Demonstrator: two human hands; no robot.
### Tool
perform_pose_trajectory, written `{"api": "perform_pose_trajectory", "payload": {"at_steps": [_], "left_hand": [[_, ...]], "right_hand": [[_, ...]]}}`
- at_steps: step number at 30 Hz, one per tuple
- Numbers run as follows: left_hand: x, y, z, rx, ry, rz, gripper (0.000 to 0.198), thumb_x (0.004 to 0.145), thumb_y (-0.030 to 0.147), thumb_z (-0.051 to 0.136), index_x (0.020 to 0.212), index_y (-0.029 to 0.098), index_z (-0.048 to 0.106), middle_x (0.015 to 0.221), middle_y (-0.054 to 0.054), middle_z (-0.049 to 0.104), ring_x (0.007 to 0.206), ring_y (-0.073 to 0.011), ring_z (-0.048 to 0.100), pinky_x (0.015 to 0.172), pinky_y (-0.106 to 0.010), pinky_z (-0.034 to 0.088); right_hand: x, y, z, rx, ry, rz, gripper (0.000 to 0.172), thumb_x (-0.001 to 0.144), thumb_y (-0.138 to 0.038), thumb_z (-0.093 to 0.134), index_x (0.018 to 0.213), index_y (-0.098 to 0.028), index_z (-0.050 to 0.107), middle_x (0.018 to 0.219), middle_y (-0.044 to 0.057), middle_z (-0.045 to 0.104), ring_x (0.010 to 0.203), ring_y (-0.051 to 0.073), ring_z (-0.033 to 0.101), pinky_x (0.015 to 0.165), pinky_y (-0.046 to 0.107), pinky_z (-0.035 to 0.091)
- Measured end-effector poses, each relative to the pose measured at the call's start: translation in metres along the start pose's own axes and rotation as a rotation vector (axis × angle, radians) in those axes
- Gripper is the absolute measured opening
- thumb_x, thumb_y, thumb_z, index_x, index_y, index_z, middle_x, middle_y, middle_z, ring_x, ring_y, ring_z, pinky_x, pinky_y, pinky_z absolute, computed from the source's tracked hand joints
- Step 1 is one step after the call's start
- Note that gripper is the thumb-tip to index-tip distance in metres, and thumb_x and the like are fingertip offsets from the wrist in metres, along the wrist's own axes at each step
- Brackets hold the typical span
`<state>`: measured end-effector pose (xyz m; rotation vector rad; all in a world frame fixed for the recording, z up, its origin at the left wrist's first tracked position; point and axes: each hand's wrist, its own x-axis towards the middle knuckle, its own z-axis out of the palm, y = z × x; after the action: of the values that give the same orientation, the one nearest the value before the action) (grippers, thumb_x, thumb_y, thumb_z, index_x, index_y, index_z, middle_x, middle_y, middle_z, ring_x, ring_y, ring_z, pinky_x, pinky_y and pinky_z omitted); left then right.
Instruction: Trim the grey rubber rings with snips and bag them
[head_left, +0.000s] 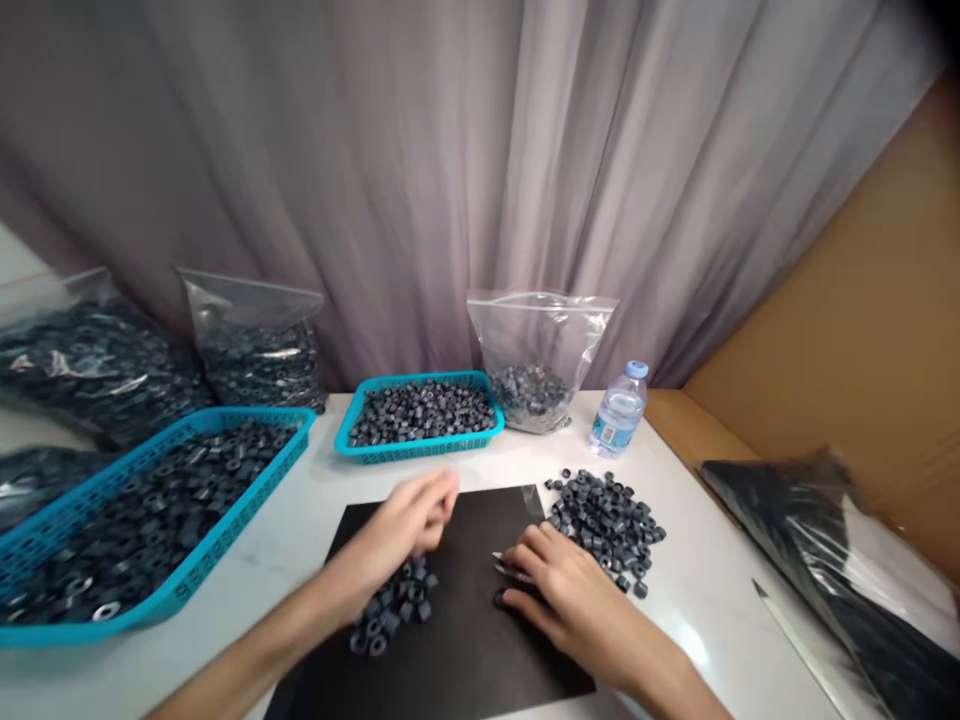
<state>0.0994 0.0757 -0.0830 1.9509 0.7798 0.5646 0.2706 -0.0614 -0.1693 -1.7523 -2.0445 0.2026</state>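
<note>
My left hand (424,508) is closed, raised over the black mat (480,650), a little smeared by motion. Whatever its fingers hold, if anything, is hidden. Below its wrist lies a pile of short dark grey plastic tube pieces (397,608), with holes through them. My right hand (559,585) is low over the mat's right side, its fingers curled round a thin pointed silver tool (511,570) whose tip sticks out to the left. At its thumb tip is a single dark piece (499,598). Beyond the right hand spreads a larger heap of grey pieces (607,525) on the white table.
Two blue baskets, one at the left (176,585) and one at the back (420,449), hold many grey pieces. A zip bag (536,385) and a water bottle (619,410) stand behind. Filled bags (259,355) lie at left; a black plastic package (806,540) lies at right.
</note>
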Motion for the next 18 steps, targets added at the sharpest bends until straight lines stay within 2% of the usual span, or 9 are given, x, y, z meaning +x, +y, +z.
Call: {"api": "perform_pose_trajectory", "payload": {"at_steps": [3, 5, 7, 9, 11, 13, 16, 18], "left_hand": [[0.073, 0.056, -0.013, 0.171, 0.157, 0.254, 0.038, 0.101, 0.047, 0.035, 0.073, 0.023, 0.044, 0.066, 0.002, 0.043, 0.061, -0.0154, 0.045, 0.059, -0.026, 0.037], [0.12, 0.097, -0.017, 0.313, 0.212, 0.398, 0.031, 0.103, 0.043, 0.035, 0.089, 0.023, 0.053, 0.086, -0.004, 0.058, 0.089, -0.0218, 0.056, 0.08, -0.031, 0.041], [0.159, 0.132, -0.016, 0.459, 0.165, 0.483, 0.025, 0.103, 0.039, 0.042, 0.103, 0.021, 0.058, 0.107, -0.009, 0.063, 0.112, -0.0266, 0.055, 0.095, -0.036, 0.04], [0.188, 0.156, -0.011, 0.602, 0.07, 0.478, 0.022, 0.101, 0.036, 0.051, 0.107, 0.018, 0.062, 0.114, -0.01, 0.065, 0.116, -0.0271, 0.056, 0.101, -0.041, 0.04], [0.21, 0.169, -0.008, 0.728, -0.023, 0.406, 0.024, 0.097, 0.035, 0.059, 0.11, 0.016, 0.065, 0.115, -0.009, 0.067, 0.109, -0.0254, 0.062, 0.098, -0.047, 0.047], [0.224, 0.174, -0.006, 0.821, -0.103, 0.319, 0.025, 0.095, 0.034, 0.063, 0.112, 0.016, 0.066, 0.117, -0.008, 0.067, 0.105, -0.0237, 0.065, 0.094, -0.047, 0.052], [0.236, 0.175, -0.007, 0.88, -0.193, 0.235, 0.025, 0.095, 0.033, 0.064, 0.115, 0.017, 0.066, 0.119, -0.009, 0.068, 0.103, -0.0225, 0.067, 0.09, -0.044, 0.056], [0.241, 0.175, -0.007, 0.86, -0.228, 0.235, 0.026, 0.096, 0.033, 0.064, 0.116, 0.016, 0.066, 0.118, -0.008, 0.068, 0.101, -0.0224, 0.067, 0.088, -0.043, 0.057]], "right_hand": [[0.003, -0.002, 0.003, -0.012, 0.124, -0.04, 0.022, 0.099, -0.039, 0.058, 0.114, -0.023, 0.06, 0.106, 0.007, 0.064, 0.102, 0.027, 0.063, 0.092, 0.042, 0.054], [0.005, -0.002, 0.005, 0.002, 0.205, -0.1, 0.025, 0.099, -0.044, 0.057, 0.112, -0.023, 0.06, 0.104, 0.005, 0.065, 0.098, 0.026, 0.063, 0.09, 0.041, 0.055], [0.007, -0.001, 0.009, 0.013, 0.279, -0.152, 0.025, 0.101, -0.045, 0.053, 0.112, -0.023, 0.059, 0.102, 0.005, 0.066, 0.095, 0.025, 0.064, 0.088, 0.039, 0.055], [0.011, 0.001, 0.015, 0.003, 0.347, -0.178, 0.028, 0.103, -0.047, 0.047, 0.112, -0.024, 0.059, 0.102, 0.005, 0.066, 0.093, 0.025, 0.065, 0.087, 0.039, 0.055], [0.014, 0.004, 0.022, -0.025, 0.414, -0.191, 0.034, 0.104, -0.052, 0.041, 0.111, -0.024, 0.059, 0.1, 0.005, 0.067, 0.09, 0.025, 0.065, 0.084, 0.039, 0.056], [0.017, 0.006, 0.029, -0.051, 0.477, -0.205, 0.039, 0.103, -0.055, 0.037, 0.108, -0.024, 0.06, 0.096, 0.004, 0.067, 0.084, 0.024, 0.065, 0.08, 0.038, 0.056], [0.021, 0.006, 0.036, -0.064, 0.542, -0.221, 0.041, 0.103, -0.057, 0.036, 0.104, -0.024, 0.06, 0.092, 0.004, 0.067, 0.078, 0.023, 0.065, 0.075, 0.037, 0.056], [0.021, 0.004, 0.037, -0.062, 0.559, -0.219, 0.039, 0.102, -0.057, 0.039, 0.103, -0.025, 0.06, 0.091, 0.004, 0.067, 0.077, 0.023, 0.065, 0.074, 0.036, 0.056]]}}
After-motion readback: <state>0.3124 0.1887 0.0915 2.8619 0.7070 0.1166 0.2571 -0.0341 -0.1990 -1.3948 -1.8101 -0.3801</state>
